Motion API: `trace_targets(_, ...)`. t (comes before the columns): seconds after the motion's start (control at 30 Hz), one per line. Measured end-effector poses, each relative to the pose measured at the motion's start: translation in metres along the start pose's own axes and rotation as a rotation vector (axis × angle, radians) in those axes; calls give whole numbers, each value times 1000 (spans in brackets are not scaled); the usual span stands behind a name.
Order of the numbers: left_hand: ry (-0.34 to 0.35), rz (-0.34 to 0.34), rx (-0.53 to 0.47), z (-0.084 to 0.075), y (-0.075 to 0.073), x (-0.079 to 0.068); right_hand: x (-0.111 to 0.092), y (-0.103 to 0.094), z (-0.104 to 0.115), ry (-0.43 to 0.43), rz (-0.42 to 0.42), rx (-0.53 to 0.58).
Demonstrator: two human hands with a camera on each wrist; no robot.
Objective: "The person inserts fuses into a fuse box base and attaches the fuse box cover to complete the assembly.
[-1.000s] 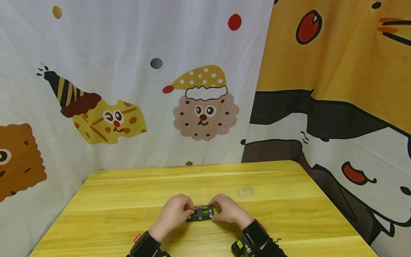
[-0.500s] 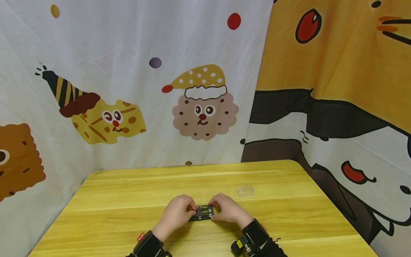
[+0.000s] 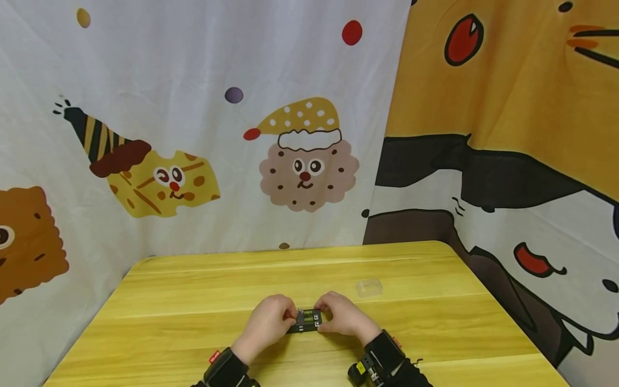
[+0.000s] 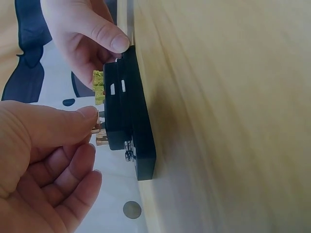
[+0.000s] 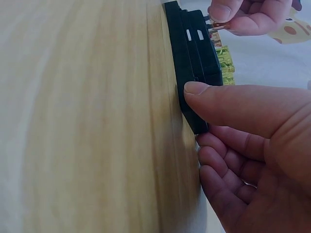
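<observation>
A black fuse block point(image 3: 308, 321) lies on the wooden table between both hands. Translucent yellow blade fuses point(image 5: 225, 65) stand along its top, with a brownish fuse point(image 4: 102, 139) nearer the end that has metal screws. My left hand point(image 3: 266, 323) pinches a small brownish blade fuse point(image 5: 219, 25) between thumb and fingertip; its metal prongs face the block top. How far they are inserted, if at all, I cannot tell. At the other end, my right hand point(image 3: 344, 316) grips the block, thumb against its near side and fingers behind.
A clear plastic cover point(image 3: 369, 288) lies on the table point(image 3: 193, 290) beyond the right hand. Printed curtains point(image 3: 193, 70) hang behind the table's far edge. Both wrists wear black straps with cameras.
My left hand has shifted slightly right along the fuse block, covering more of its left end, still pinching the small fuse. The right hand stays in place.
</observation>
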State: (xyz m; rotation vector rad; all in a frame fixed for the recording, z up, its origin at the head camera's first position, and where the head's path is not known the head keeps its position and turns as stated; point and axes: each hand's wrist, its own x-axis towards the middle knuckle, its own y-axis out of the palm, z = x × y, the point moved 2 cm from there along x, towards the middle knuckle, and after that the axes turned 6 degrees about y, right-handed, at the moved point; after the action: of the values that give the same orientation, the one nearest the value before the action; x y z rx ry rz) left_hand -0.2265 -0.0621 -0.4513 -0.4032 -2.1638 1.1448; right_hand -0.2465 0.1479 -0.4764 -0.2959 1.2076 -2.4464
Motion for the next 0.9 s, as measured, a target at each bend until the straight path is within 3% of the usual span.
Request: trace_targets(0.9,-1,9,14,-2,3,2,-1,-1,2,-11,-2,4)
